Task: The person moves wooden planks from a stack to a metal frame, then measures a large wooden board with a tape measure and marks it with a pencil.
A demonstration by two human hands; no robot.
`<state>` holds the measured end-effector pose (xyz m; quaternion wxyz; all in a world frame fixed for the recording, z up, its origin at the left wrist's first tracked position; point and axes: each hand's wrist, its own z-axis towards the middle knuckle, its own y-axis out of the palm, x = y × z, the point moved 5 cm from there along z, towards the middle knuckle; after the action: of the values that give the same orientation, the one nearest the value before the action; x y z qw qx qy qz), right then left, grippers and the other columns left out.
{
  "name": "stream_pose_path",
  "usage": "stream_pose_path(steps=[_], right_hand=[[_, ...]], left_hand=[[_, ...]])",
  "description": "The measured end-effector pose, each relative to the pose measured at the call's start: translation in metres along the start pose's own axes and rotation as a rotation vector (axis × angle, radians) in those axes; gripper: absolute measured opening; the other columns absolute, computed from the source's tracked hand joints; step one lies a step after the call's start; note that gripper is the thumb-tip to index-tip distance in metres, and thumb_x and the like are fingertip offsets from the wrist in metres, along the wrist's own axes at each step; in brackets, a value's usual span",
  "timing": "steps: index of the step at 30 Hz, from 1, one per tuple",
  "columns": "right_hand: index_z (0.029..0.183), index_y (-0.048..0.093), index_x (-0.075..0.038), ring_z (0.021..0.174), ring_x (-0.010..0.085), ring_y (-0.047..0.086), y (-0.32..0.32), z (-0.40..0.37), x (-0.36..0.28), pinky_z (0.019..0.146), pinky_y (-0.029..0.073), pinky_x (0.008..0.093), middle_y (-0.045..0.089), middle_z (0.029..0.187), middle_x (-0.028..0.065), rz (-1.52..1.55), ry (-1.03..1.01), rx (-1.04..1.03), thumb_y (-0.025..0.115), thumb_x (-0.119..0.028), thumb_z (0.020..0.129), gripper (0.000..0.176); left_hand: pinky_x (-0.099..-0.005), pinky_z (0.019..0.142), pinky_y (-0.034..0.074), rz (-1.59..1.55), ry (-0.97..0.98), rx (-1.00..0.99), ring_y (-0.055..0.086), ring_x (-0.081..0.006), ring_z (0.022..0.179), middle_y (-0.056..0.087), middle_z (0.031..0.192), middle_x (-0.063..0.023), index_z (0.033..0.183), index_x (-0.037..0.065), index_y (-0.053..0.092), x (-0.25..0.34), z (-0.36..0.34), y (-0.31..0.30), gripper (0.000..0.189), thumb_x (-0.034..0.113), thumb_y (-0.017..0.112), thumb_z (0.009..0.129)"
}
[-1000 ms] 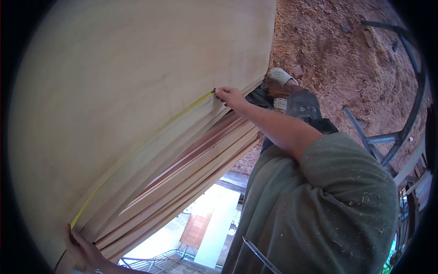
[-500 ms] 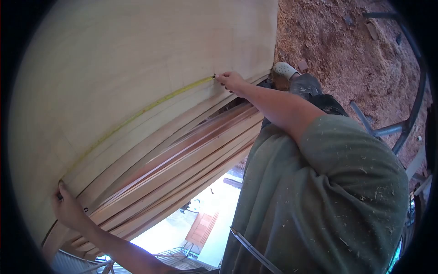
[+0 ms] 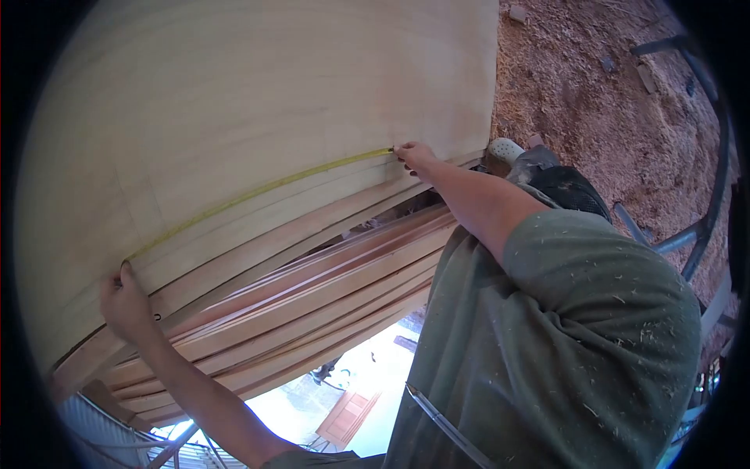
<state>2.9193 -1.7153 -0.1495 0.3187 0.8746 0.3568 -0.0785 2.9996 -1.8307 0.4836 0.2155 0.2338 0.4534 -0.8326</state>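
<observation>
A yellow tape measure blade (image 3: 273,185) is stretched across a broad, pale wooden panel (image 3: 258,86), close to its long near edge. At the left end of the blade my left hand (image 3: 129,306) is closed on the tape, thumb against the panel; whatever else sits in that palm is hidden. My right hand (image 3: 416,159) pinches the other end, where a small dark tip shows between the fingers. Faint lines run across the panel's surface near the tape.
Several long boards (image 3: 312,301) lie beside the panel's near edge. Shavings cover the ground (image 3: 578,102) at right, beside a bent dark metal frame (image 3: 723,156) and a pale clog (image 3: 505,150). A slim pencil-like stick (image 3: 445,426) shows against the green shirt (image 3: 539,336).
The view has shifted and turned slightly, so the panel and both hands sit differently in the picture. The tape stays stretched between my two hands.
</observation>
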Motion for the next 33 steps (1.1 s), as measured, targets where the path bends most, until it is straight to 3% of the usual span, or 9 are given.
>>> stream_pose_path(steps=[12,14,17,18,19,26,28,30,33], right_hand=[[0.106,0.062,-0.011,0.066,0.0115,0.05,-0.003,-0.004,-0.005,0.06,0.043,0.0304,0.059,0.082,-0.0006,-0.077,-0.102,0.093,0.064,-0.027,0.088,0.025],[0.107,0.063,-0.009,0.067,0.0113,0.052,0.0,-0.001,-0.013,0.06,0.044,0.0287,0.061,0.082,-0.0002,0.134,-0.433,0.022,0.065,-0.018,0.087,0.022],[0.101,0.067,-0.006,0.075,0.0107,0.057,0.006,-0.007,-0.016,0.068,0.047,0.0273,0.065,0.084,0.0022,-0.064,-0.415,-0.121,0.063,-0.01,0.086,0.016],[0.101,0.067,-0.006,0.075,0.0107,0.057,0.005,-0.008,-0.018,0.068,0.047,0.0273,0.065,0.084,0.0022,-0.073,-0.425,-0.136,0.063,-0.01,0.086,0.016],[0.099,0.068,-0.005,0.076,0.0113,0.057,0.007,-0.01,-0.02,0.069,0.047,0.0279,0.065,0.083,0.0027,-0.284,-0.48,-0.197,0.063,-0.01,0.086,0.015],[0.097,0.068,-0.005,0.076,0.0135,0.058,0.033,-0.109,-0.065,0.071,0.047,0.0293,0.065,0.081,0.0056,-1.016,-0.657,-0.644,0.067,-0.016,0.084,0.018],[0.096,0.068,-0.005,0.076,0.0142,0.059,0.035,-0.143,-0.076,0.071,0.047,0.0293,0.065,0.079,0.0049,-0.985,-0.638,-0.725,0.067,-0.017,0.084,0.017],[0.094,0.068,-0.004,0.075,0.0149,0.059,0.037,-0.17,-0.08,0.072,0.048,0.0293,0.065,0.077,0.0042,-0.945,-0.625,-0.797,0.068,-0.018,0.085,0.016],[0.111,0.063,-0.005,0.09,0.015,0.059,0.029,-0.195,-0.076,0.079,0.048,0.0291,0.065,0.096,0.0058,-0.813,-0.506,-0.967,0.067,-0.019,0.088,0.028]], left_hand=[[-0.0436,0.071,0.049,0.029,0.042,0.039,0.065,-0.0336,0.08,0.068,0.086,-0.0156,0.089,0.006,0.069,0.005,-0.001,-0.002,0.032,0.037,0.062,0.083],[-0.0428,0.07,0.049,0.047,0.035,0.042,0.065,-0.0329,0.08,0.067,0.085,-0.0159,0.089,0.005,0.068,-0.001,0.001,0.0,0.031,0.035,0.062,0.084],[-0.0407,0.069,0.049,-0.09,0.218,-0.038,0.065,-0.0311,0.077,0.067,0.083,-0.0162,0.088,0.003,0.068,-0.017,-0.003,0.007,0.027,0.03,0.064,0.083],[-0.0397,0.068,0.049,-0.178,0.294,-0.243,0.064,-0.0302,0.076,0.066,0.081,-0.0162,0.088,0.003,0.068,-0.02,-0.011,0.017,0.025,0.027,0.066,0.082],[-0.0388,0.067,0.049,-0.267,0.372,-0.448,0.064,-0.0292,0.074,0.066,0.079,-0.0161,0.087,0.002,0.068,-0.022,-0.022,0.028,0.023,0.025,0.067,0.081],[-0.042,0.078,0.047,-0.257,0.397,-0.779,0.061,-0.0326,0.085,0.064,0.09,-0.0184,0.095,0.001,0.066,0.009,-0.167,0.082,0.023,0.021,0.064,0.083],[-0.0434,0.077,0.047,-0.529,0.301,-0.88,0.061,-0.0352,0.084,0.064,0.089,-0.0191,0.091,0.001,0.065,0.037,-0.224,0.112,0.022,0.019,0.054,0.086],[-0.0445,0.076,0.049,-0.763,0.447,-0.836,0.063,-0.0364,0.083,0.064,0.082,-0.0195,0.089,0.004,0.068,0.084,-0.276,0.131,0.022,0.017,0.051,0.086],[-0.0435,0.067,0.048,-0.943,0.423,-0.703,0.063,-0.0334,0.078,0.063,0.081,-0.0212,0.081,0.002,0.064,0.157,-0.314,0.12,0.016,0.013,0.055,0.088]])
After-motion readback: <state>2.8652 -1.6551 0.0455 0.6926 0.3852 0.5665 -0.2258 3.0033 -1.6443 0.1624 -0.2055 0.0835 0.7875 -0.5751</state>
